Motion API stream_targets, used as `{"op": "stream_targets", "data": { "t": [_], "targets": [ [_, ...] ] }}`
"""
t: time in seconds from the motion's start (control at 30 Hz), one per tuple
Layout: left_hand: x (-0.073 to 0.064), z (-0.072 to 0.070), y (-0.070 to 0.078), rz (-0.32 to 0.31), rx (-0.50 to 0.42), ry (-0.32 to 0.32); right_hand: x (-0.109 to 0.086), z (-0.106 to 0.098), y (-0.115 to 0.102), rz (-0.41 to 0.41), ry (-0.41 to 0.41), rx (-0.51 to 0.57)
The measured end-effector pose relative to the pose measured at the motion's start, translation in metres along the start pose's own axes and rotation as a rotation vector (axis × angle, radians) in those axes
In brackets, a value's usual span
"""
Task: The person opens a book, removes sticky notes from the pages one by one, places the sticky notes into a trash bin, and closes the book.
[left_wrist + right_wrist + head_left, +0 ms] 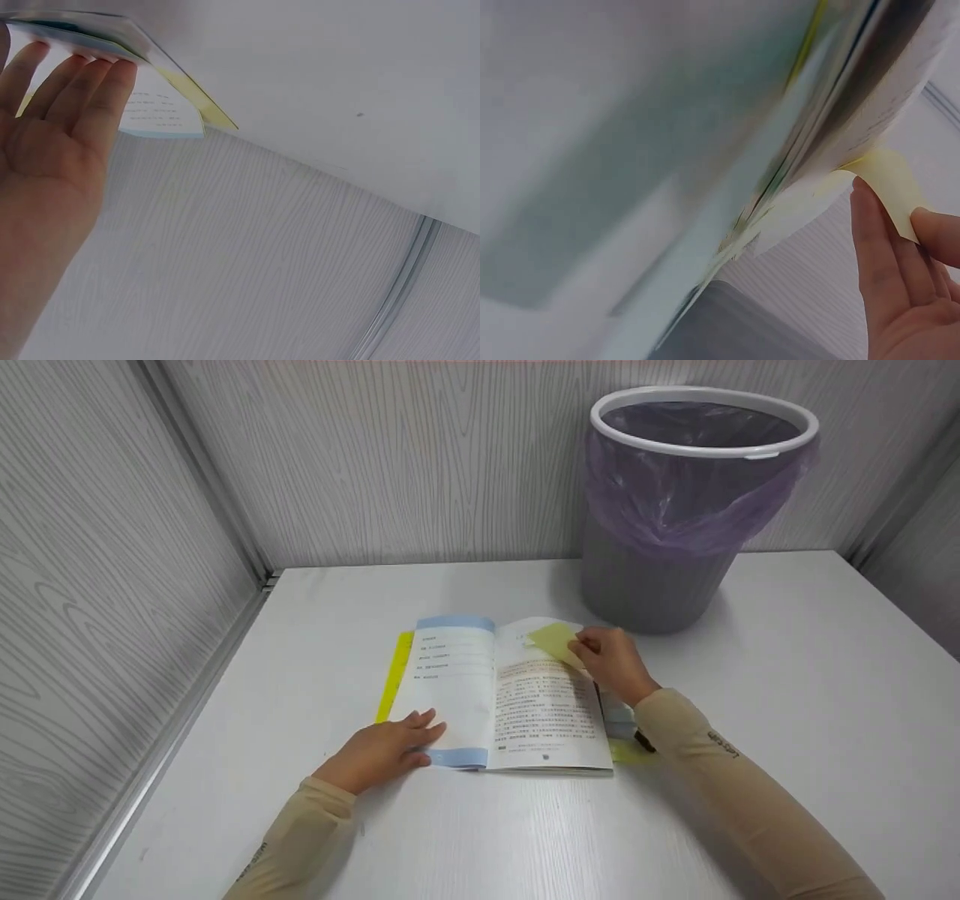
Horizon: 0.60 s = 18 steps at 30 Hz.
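An open book (454, 705) lies on the white table, its left page banded in blue and its right page full of print. My right hand (611, 660) pinches the corner of a yellow sticky note (553, 642) over the top of the right page. In the right wrist view the sticky note (889, 184) bends up from the page between thumb and fingers. The left hand (394, 746) rests with spread, fairly straight fingers on the lower left edge of the book. Its fingers (97, 97) touch the page edge in the left wrist view.
Under the book, a bright yellow sheet or cover (394, 675) sticks out on the left. A grey bin (652, 577) with a purple liner (637, 502) stands behind, to the right. Wood-grain panels (420, 465) wall the table (300, 645) at the back and sides.
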State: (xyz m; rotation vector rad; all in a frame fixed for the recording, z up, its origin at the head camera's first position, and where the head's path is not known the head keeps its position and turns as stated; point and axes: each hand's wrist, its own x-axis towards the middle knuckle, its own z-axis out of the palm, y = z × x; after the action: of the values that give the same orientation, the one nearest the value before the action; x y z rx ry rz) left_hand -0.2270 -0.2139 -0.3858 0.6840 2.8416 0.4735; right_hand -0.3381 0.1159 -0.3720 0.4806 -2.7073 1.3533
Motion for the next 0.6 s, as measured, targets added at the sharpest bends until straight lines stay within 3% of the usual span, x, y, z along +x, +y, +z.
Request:
{"op": "stream_targets", "data": {
  "t": [0.2,0.37,0.6],
  "targets": [
    [0.001,0.001,-0.001,0.002,0.003,0.001,0.000,-0.005,0.006,-0.013,0.045,0.005],
    [0.001,0.002,0.000,0.004,0.003,0.006,0.000,-0.009,0.011,0.023,0.077,0.028],
    [0.000,0.000,0.005,-0.051,0.010,-0.001,-0.002,-0.015,0.015,0.070,0.104,0.048]
  ]
}}
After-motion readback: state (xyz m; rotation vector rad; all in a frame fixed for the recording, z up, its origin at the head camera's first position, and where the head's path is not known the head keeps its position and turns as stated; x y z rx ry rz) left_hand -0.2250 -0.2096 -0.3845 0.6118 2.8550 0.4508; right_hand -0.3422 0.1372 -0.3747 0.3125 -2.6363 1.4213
